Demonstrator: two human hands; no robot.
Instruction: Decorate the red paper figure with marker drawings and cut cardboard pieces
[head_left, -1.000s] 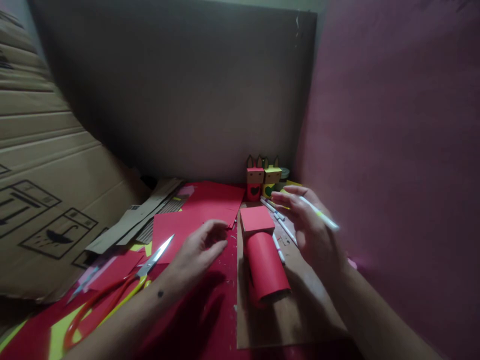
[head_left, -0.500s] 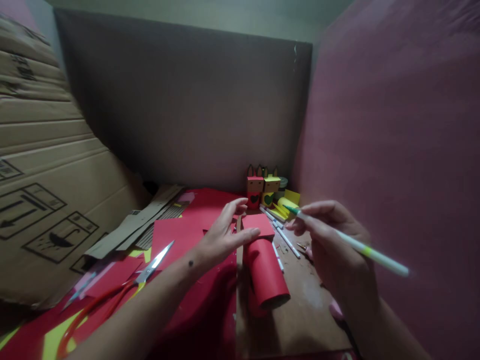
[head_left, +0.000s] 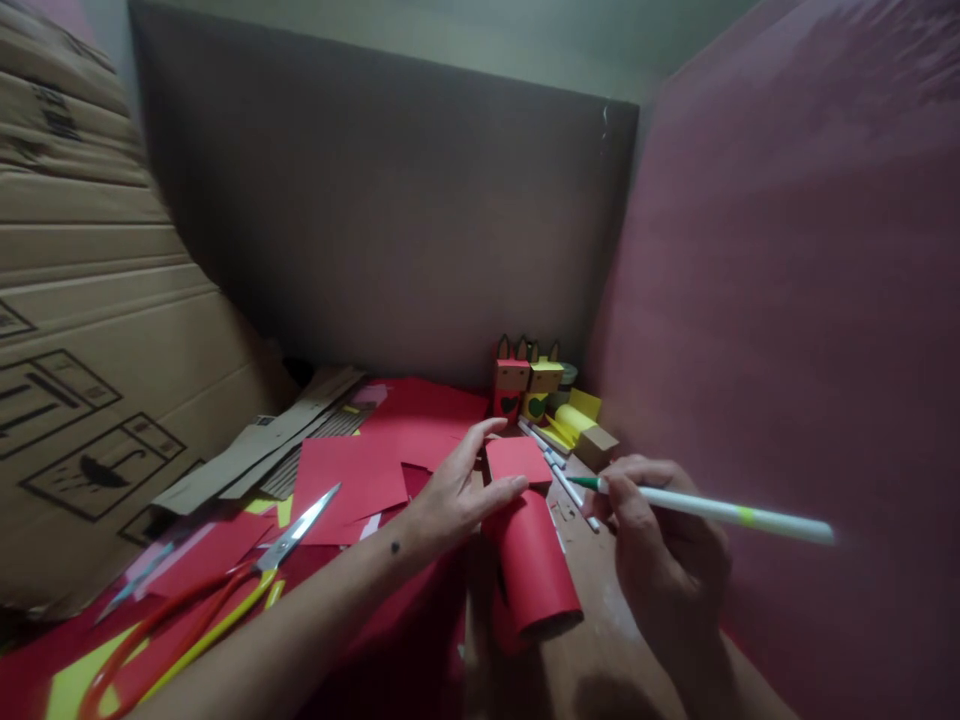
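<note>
A red paper figure lies on the brown board [head_left: 607, 650]: a red tube [head_left: 534, 570] with a red box [head_left: 517, 460] at its far end. My left hand [head_left: 457, 490] grips the box's left side with thumb and fingers. My right hand [head_left: 660, 545], just right of the tube, pinches a white pen with a green tip [head_left: 712, 510]; the tip points left toward the box, a short way off it.
Orange-handled scissors [head_left: 217, 590] lie at front left on red paper sheets [head_left: 352, 475]. Cardboard strips [head_left: 277, 445] and a big carton [head_left: 82, 330] are at left. Two small box figures [head_left: 525, 380], a yellow roll [head_left: 574, 418], a brown cube [head_left: 598, 445] and loose pens stand at the back. A pink wall rises at right.
My left hand moved right from the red paper and took hold of the red box. My right hand turned the pen in its fingers and lowered its tip toward the box.
</note>
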